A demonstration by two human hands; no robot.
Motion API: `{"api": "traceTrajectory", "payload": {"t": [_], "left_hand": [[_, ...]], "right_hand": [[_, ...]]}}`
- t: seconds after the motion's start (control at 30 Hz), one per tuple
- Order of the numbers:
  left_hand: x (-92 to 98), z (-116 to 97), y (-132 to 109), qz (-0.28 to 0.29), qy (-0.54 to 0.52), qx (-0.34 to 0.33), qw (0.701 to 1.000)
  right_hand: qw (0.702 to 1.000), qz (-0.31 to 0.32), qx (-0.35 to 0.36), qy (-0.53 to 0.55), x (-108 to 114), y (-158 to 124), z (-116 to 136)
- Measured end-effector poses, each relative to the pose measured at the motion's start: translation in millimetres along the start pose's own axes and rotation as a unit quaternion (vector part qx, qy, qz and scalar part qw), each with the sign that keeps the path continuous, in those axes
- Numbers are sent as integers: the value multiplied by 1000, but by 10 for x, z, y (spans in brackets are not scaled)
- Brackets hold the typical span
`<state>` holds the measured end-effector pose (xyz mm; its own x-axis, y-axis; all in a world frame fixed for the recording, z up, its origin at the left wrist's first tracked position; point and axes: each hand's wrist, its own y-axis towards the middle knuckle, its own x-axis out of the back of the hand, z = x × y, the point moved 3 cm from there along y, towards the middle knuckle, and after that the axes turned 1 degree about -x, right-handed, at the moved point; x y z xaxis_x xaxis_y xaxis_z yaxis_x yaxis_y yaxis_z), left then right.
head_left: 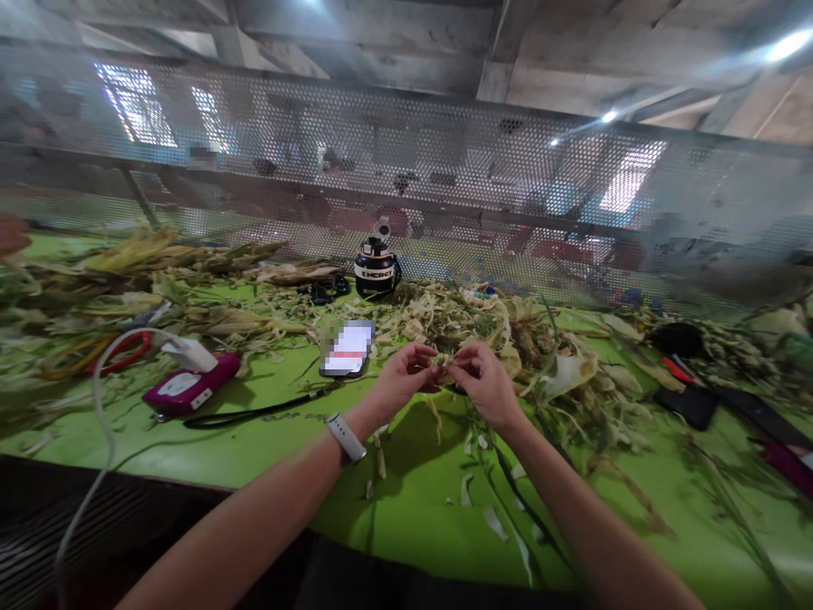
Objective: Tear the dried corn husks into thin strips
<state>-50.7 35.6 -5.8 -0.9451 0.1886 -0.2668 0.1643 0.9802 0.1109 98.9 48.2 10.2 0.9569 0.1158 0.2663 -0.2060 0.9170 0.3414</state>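
My left hand [401, 379] and my right hand [488, 385] meet above the green table top [279, 457]. Both are closed in a pinch, fingertips nearly touching, on a small pale green plant piece [443, 360], partly hidden by the fingers. Just beyond them lies a heap of pale green and brownish leaf strips [508, 330]. Thin strips and small white-green scraps [495, 523] lie below and between my forearms. Left of my left hand, a phone [348, 349] with a lit, partly blurred screen lies flat.
A maroon power strip [190, 385] with a white charger [190, 352] and cable sits at left, near a black strap [254, 411]. A black bottle [375, 273] stands ahead, before a perforated metal screen [445, 203]. Dark flat objects [689, 407] lie at right.
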Motion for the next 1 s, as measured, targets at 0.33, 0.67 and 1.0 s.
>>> {"api": "traceTrajectory", "payload": {"t": [0.33, 0.67, 1.0], "left_hand": [[-32, 1, -9, 25, 113, -83, 990], [-57, -42, -44, 63, 229, -166, 957], [-58, -89, -58, 65, 255, -172, 950]], "right_hand": [[986, 85, -104, 96, 26, 52, 60], [970, 123, -156, 138, 50, 33, 57], [991, 28, -94, 96, 23, 50, 30]]}}
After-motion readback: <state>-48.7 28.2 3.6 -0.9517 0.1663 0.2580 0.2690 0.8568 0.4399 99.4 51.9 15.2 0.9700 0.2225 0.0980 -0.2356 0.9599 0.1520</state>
